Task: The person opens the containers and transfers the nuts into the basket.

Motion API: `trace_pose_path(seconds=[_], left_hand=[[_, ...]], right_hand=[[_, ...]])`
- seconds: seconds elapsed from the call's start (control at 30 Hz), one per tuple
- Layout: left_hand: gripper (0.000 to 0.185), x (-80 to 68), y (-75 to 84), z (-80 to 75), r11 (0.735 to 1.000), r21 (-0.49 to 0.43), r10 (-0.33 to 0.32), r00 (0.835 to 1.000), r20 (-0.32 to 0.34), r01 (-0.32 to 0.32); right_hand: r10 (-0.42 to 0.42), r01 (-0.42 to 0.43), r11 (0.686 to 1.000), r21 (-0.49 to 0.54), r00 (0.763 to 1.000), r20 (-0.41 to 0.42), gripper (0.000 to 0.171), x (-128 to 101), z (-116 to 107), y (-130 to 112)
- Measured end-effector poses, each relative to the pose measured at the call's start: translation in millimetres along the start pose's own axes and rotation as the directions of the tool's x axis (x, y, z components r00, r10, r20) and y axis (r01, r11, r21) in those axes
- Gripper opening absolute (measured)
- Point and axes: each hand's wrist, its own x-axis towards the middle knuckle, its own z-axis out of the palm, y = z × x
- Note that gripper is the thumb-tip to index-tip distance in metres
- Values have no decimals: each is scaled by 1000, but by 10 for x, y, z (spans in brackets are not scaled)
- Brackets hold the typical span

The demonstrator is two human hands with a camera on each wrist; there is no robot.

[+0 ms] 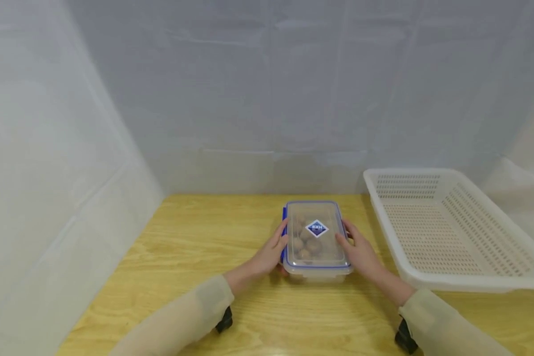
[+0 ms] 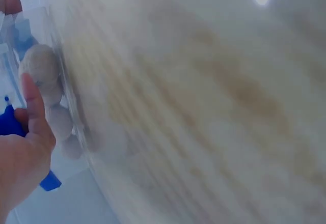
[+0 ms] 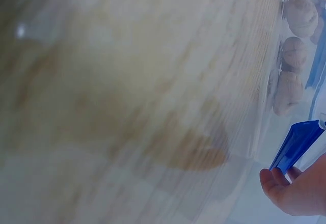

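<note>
left hand point(image 1: 267, 254) and right hand point(image 1: 359, 252), fingers curled on blue clips point(image 3: 295, 145) | clear box point(image 1: 316, 240) lower centre, nuts inside | risk: uneven pull tips box, nuts spill

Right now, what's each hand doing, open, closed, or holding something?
Left hand: fingers curled on the blue side clip of the clear box.
Right hand: rests against the box's other side, fingertips at its blue clip; grip unclear.
</note>
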Motion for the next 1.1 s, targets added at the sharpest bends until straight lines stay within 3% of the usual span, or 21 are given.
trace_pose_path(seconds=[0.23,0.5,0.83,1.0,1.1], left_hand=[[55,45,-11,-54,1000,-9,4,998,66,-3],[55,59,-23,-98,999,-14,-30,998,55,31],[56,36,-87,-223,980,198,-44,997,62,31],[58,38,-88,-255,950,311,-30,1000,3,28],[59,41,-66,-249,945,327,-3,1000,-12,6]], right_hand=[[-1,1,1000,-15,1000,-7,56,19,-3,1],[-14,14,999,-39,1000,-18,55,37,-15,9],[-10,10,999,-45,1000,1,56,11,3,19],[-7,7,999,-36,1000,-1,57,10,14,20],[2,-2,1000,-24,1000,-2,58,11,12,10]])
